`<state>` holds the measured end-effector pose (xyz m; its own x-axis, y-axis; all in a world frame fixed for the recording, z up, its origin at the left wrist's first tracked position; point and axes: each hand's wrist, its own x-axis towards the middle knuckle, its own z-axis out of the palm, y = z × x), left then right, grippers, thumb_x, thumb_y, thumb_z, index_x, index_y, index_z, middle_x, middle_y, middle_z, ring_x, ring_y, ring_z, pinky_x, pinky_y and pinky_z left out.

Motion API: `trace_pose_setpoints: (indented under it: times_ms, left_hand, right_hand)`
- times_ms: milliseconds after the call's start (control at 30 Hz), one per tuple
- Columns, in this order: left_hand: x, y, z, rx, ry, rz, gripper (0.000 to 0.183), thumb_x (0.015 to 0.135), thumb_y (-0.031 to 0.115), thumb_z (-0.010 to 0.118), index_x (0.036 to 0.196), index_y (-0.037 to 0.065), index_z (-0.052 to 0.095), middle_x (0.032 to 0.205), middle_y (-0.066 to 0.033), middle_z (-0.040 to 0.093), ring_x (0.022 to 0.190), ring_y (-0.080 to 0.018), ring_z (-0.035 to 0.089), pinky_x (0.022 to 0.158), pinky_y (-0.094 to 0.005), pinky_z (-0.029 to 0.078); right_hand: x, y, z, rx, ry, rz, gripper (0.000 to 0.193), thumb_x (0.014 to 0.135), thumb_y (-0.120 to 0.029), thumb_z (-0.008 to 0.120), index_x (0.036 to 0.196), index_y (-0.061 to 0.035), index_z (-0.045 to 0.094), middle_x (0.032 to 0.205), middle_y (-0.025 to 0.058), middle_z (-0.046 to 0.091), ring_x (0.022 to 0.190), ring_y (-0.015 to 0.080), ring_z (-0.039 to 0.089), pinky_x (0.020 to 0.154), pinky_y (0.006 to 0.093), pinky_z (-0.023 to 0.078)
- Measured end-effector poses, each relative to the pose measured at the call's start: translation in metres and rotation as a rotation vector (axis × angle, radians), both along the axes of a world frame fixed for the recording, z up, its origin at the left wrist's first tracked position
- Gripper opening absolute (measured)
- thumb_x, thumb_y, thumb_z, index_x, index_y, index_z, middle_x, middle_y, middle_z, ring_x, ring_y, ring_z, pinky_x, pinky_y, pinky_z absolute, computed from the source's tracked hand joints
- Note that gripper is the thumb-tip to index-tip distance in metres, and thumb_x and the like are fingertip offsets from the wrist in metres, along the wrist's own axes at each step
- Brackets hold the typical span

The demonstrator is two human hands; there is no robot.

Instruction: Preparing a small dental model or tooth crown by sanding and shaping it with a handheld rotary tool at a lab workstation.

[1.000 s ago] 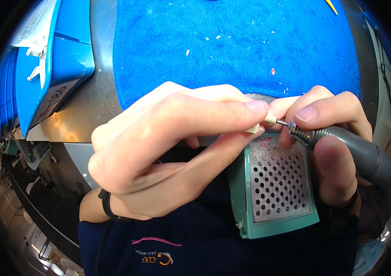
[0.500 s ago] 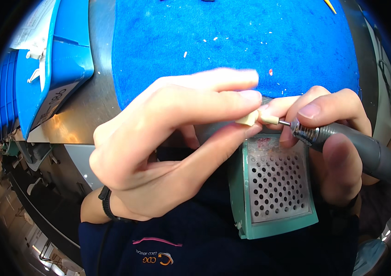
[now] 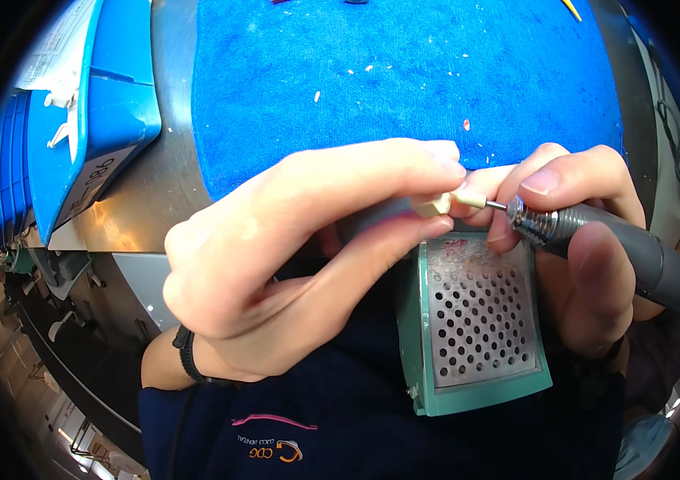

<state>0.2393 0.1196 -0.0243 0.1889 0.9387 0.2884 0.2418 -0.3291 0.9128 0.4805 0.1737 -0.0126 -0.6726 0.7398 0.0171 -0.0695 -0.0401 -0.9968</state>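
Note:
Between the thumb and fingertips of my left hand [image 3: 276, 240] is a small cream-coloured, block-like dental piece [image 3: 433, 206], partly hidden by the fingers. My right hand [image 3: 588, 188] grips a dark grey rotary handpiece [image 3: 624, 252] from the right, its fingers wrapped round the metal collar. A thin steel shank runs from the handpiece to a pale cylindrical grinding tip [image 3: 470, 198]. That tip lies right against the piece or very close to it; I cannot tell whether they touch. Both hands meet just above a green-framed perforated metal grate [image 3: 484, 320].
A blue towel [image 3: 404, 80] dotted with small pale chips and one reddish bit covers the metal bench [image 3: 173, 120]. Blue bins [image 3: 120, 104] stand at the left, papers and white parts in one. A yellow pointed stick [image 3: 572, 10] lies at the far right.
My left fingers have come down and drawn together, turning the cream piece slightly. The grinding tip has risen a little with the handpiece, still beside the piece.

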Motion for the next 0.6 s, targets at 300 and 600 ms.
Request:
trace_pose_setpoints:
  times_ms: [300,600]
  left_hand:
    - [0.010,-0.004,0.009,-0.144,-0.143,0.127,0.038,0.083,-0.019,0.074,0.115,-0.006,0.057,0.106,-0.0278,0.072,0.101,-0.0316,0.074,0.088,-0.0406,0.063]
    - [0.007,-0.001,-0.005,0.046,-0.090,0.044,0.037,0.082,-0.019,0.075,0.109,-0.004,0.056,0.103,-0.0288,0.071,0.100,-0.0327,0.074,0.087,-0.0414,0.063]
  right_hand:
    - [-0.005,-0.007,0.001,0.034,-0.016,-0.067,0.040,0.108,-0.037,0.051,0.116,0.0023,0.054,0.091,0.0155,0.059,0.100,0.0280,0.066,0.092,0.0404,0.054]
    - [-0.011,-0.010,0.000,-0.013,0.014,-0.130,0.040,0.106,-0.038,0.055,0.115,0.0016,0.055,0.090,0.0148,0.059,0.101,0.0279,0.067,0.092,0.0410,0.054]
